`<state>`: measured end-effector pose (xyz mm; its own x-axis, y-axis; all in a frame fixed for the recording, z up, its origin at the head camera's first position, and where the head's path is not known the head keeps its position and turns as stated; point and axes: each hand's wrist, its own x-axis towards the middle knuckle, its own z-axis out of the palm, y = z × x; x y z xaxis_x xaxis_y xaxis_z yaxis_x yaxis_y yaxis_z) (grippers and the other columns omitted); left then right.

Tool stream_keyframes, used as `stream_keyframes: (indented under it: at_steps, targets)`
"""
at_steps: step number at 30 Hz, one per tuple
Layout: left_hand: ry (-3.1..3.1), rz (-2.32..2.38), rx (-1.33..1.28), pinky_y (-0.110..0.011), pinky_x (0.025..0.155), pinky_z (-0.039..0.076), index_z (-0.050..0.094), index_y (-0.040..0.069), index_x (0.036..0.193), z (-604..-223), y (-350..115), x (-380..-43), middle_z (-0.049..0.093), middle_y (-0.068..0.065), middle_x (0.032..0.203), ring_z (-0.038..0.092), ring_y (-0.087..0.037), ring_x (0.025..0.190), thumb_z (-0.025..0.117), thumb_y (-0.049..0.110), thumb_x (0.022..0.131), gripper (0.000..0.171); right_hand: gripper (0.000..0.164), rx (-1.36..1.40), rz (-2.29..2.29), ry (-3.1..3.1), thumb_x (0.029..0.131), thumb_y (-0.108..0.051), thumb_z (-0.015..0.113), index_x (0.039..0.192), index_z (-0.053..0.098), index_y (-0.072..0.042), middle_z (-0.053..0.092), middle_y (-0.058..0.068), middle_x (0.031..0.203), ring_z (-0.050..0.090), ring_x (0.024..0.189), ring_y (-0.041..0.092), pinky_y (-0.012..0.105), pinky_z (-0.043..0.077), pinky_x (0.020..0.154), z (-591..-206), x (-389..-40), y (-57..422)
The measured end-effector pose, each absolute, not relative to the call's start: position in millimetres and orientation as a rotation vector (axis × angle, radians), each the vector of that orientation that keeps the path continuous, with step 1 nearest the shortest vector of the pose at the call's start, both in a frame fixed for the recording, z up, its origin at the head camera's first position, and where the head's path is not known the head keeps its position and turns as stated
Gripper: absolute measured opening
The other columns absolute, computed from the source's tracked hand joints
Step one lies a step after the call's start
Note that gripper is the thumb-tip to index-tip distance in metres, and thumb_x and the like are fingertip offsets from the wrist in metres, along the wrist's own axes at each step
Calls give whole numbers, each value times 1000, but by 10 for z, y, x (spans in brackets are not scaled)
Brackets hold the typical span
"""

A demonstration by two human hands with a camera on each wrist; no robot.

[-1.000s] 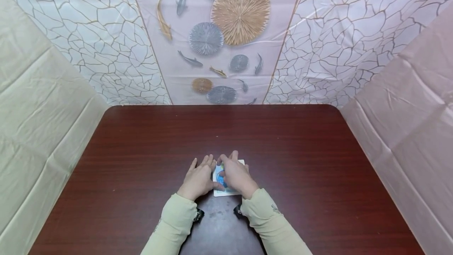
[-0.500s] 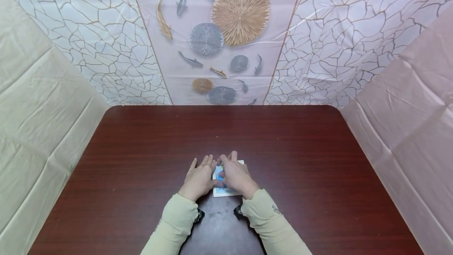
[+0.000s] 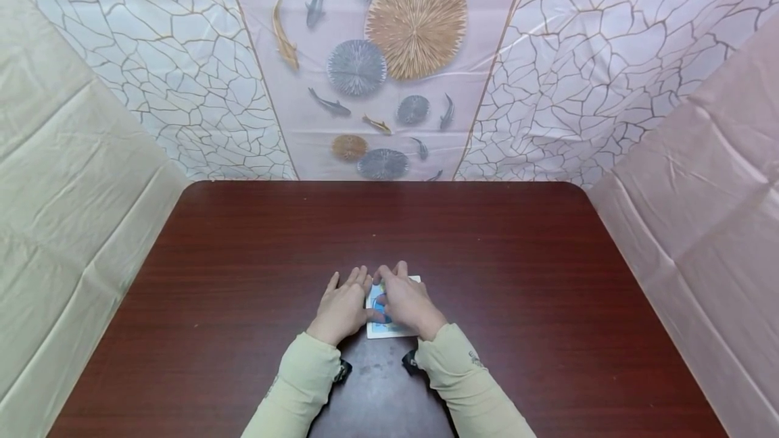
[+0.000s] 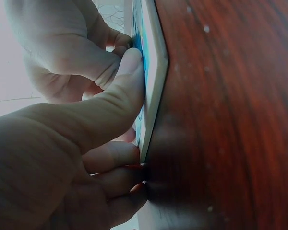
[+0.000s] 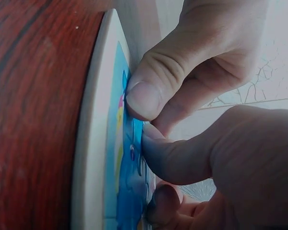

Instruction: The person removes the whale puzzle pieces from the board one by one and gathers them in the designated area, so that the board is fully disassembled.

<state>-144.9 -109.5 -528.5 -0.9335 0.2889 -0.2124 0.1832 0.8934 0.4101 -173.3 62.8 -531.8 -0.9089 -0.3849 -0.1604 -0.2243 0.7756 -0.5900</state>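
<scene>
A small flat jigsaw puzzle (image 3: 391, 330) with a pale border and a blue picture lies on the table; seams run through its blue part in the right wrist view. My left hand (image 3: 341, 306) rests at its left edge, fingers stretched out along the side. The left thumb (image 4: 129, 64) presses on the picture. Over the right part of the puzzle, my right hand (image 3: 410, 299) bends down with curled fingers. Its thumb (image 5: 156, 139) and index fingertip (image 5: 163, 201) pinch at a blue puzzle piece (image 5: 134, 167) on the surface, which they partly hide.
The dark red-brown wooden table (image 3: 517, 276) spreads around the hands. A patterned cloth (image 3: 414, 110) hangs behind its far edge, with pale cloth walls (image 3: 79, 235) on both sides. A dark wrist strap (image 3: 343, 370) shows under the left sleeve.
Left thumb has drawn back slightly to the left on the puzzle since a second ago. Otherwise both hands and the puzzle stay in nearly the same place.
</scene>
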Motion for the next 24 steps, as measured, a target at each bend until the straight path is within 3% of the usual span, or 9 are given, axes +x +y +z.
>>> stream_keyframes:
  at_steps: [3,11,24]
  targets:
    - [2788,610,351,-64,144,15,50,1,167,-5259,-1094,-1434,36,-17,182,31,-33,173,89,47,94,95,35,-467,-858,2694,98,-1,80,126,65,-17,52,11,119,62,79,23,58,56,94,-5301,-1726,629]
    - [2760,665,351,-62,145,13,50,-3,166,-5120,-1094,-1401,37,-20,181,31,-36,173,89,43,95,93,34,-461,-838,2696,101,-3,78,125,63,-21,50,7,118,60,72,20,46,54,81,-5344,-1738,635]
    - [2762,632,362,-63,143,19,51,-5,164,-5000,-1061,-1364,40,-23,179,34,-38,171,89,40,96,90,34,-450,-870,2668,100,-2,77,125,63,-20,51,8,119,60,78,23,52,54,90,-5332,-1743,644]
